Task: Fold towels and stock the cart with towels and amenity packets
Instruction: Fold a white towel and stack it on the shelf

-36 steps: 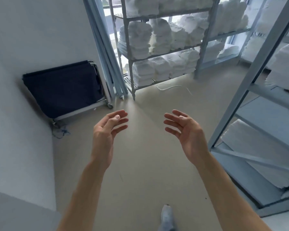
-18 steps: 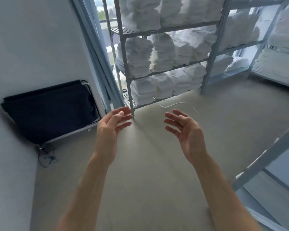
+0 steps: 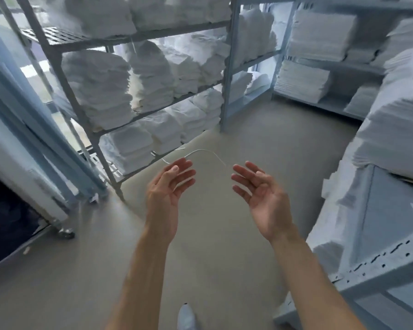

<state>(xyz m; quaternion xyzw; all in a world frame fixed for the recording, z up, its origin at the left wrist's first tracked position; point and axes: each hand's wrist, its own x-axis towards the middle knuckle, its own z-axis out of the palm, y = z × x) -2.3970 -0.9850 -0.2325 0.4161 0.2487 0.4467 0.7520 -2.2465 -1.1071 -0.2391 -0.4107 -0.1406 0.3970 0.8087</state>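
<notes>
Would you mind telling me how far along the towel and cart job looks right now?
Done: stacks of folded towels fill the shelves. In hand: nothing; the left hand and right hand are open and empty above the floor. Left: picking towels and loading them; the dark cart at the left edge shows no towels in its visible part. No amenity packets are in view.

A linen storeroom, of the kind kept by a hotel or laundry. Grey metal shelving racks (image 3: pixel 227 67) along the far and right walls, every tier packed with stacks of folded white towels (image 3: pixel 98 89) and flat white sheets (image 3: pixel 320 36). Bare beige floor (image 3: pixel 260 144). At left, a wheeled cart with dark navy fabric (image 3: pixel 7 222) against the pale wall.
</notes>
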